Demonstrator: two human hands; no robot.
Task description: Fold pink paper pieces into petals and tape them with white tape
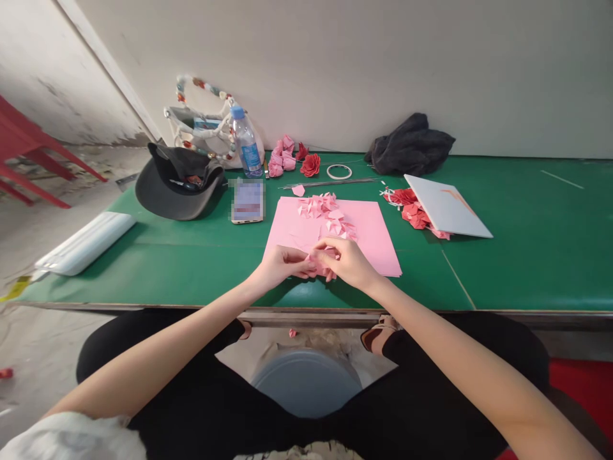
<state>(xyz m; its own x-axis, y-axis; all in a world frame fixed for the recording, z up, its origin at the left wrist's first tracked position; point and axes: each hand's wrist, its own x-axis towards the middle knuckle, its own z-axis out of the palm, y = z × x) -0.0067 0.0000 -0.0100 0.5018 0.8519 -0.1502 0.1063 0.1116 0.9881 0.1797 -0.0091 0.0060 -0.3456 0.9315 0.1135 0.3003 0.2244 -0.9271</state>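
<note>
My left hand (286,263) and my right hand (341,259) meet over the front edge of a stack of pink paper (373,239). Between them they pinch a small folded piece of pink paper (313,257), partly hidden by my fingers. Both hands are closed, with thumbs and fingertips close together. Just beyond my fingers, several folded pink paper pieces (318,206) lie in a loose pile on the stack. A single pink paper petal (298,190) rests past the stack's far left corner.
On the green table (527,255) stand a water bottle (248,144), beaded bag (205,121), dark cap (179,182) and phone (248,201). Thin wires (335,184), a tape roll (339,171) and paper roses (310,165) lie behind. Rightward are a white board (447,204) and black cloth (414,145).
</note>
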